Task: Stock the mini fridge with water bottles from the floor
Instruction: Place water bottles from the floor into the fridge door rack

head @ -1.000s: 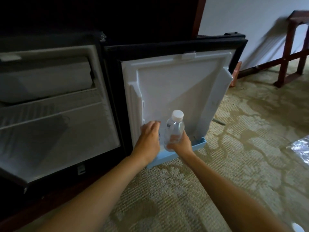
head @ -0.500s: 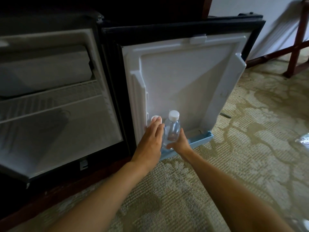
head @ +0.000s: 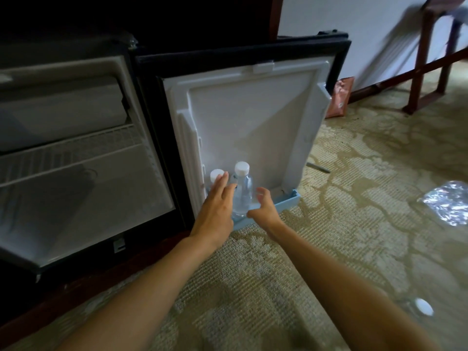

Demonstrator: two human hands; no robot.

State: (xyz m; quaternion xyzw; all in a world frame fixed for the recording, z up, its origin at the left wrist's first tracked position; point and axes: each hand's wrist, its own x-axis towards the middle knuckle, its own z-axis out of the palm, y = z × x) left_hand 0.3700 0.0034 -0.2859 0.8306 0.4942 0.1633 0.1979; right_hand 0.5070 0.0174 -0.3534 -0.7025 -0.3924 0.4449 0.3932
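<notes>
The mini fridge stands open, its door swung out toward me. Two clear water bottles with white caps stand upright in the light blue door shelf. My left hand lies with straight fingers against the left bottle, mostly hiding it. The right bottle stands free just right of that hand. My right hand hovers beside it, fingers loosely curled, holding nothing.
A white bottle cap shows on the patterned carpet at lower right, next to my right arm. Crinkled clear plastic wrap lies at the right edge. A wooden furniture frame and a brown packet stand behind the door.
My right hand set the bottle down into the door shelf and let go of it. My left hand stayed against the left bottle, its fingers now straighter.
</notes>
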